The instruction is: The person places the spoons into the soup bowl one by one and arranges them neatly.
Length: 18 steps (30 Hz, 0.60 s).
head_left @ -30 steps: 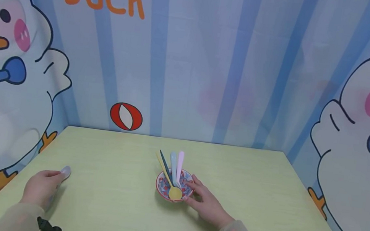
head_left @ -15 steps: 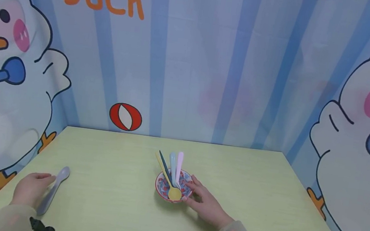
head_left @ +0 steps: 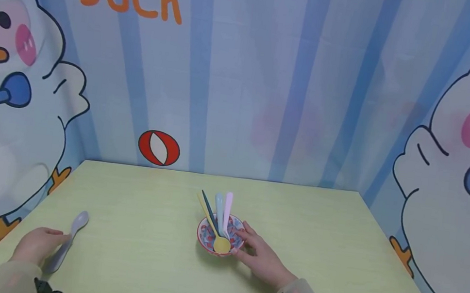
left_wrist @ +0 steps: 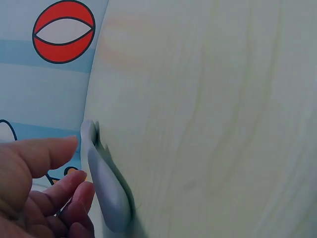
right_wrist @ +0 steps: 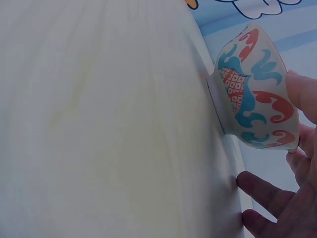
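A lavender spoon (head_left: 60,256) lies on the table at the left. My left hand (head_left: 39,243) is just beside its handle, fingertips close to it; in the left wrist view the thumb and fingers (left_wrist: 44,153) stand apart from the spoon (left_wrist: 110,196), gripping nothing. Near the middle of the table, my right hand (head_left: 262,260) holds the right rim of a small patterned bowl (head_left: 202,240). The bowl (right_wrist: 257,94) stands upright, red and blue designs on its white outside. In it are a yellow spoon (head_left: 222,245), a pink-handled one (head_left: 228,207), a light blue handle (head_left: 219,205) and a dark blue handle (head_left: 207,204).
The pale wood-look table (head_left: 143,213) reaches back to a blue striped curtain (head_left: 249,70) printed with ducks and a red ball (head_left: 159,148). Side curtains rise along the left and right table edges. Dark camera mounts sit at both wrists.
My left hand has let go of the lavender spoon, which now lies on the table, and has drawn back left and toward me. The right hand and bowl have stayed put.
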{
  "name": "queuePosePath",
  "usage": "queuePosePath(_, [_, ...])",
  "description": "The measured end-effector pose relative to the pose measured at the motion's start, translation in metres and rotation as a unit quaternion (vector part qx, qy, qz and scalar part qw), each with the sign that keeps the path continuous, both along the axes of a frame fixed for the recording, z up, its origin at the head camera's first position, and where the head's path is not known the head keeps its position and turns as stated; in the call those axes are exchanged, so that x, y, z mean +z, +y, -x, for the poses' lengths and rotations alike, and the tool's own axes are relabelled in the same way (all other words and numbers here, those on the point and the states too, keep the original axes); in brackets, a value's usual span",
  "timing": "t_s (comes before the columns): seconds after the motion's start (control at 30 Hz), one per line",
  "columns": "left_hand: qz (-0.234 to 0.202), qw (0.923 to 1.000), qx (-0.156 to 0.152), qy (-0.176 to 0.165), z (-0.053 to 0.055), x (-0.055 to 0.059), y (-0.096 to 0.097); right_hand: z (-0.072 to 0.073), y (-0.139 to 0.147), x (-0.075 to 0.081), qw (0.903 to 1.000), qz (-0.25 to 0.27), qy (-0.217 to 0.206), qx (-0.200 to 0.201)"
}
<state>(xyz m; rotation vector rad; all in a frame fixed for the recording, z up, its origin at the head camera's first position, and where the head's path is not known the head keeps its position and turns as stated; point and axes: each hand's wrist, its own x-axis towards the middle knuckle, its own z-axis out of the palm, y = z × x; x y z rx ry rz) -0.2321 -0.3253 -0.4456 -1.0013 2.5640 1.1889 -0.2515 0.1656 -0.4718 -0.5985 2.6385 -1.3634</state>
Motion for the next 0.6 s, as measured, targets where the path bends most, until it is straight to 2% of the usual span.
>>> queuePosePath(0.23, [0.009, 0.9997, -0.022, -0.008, -0.0035, -0.0007, 0.0019, -0.0003, 0.0005, -0.0009, 1.0, -0.001, 0.002, 0.001])
queuePosePath(0.6, [0.03, 0.9987, -0.041, 0.006, -0.0009, -0.0077, -0.0007, 0.001, 0.0006, -0.0015, 0.9999, -0.01, 0.003, -0.002])
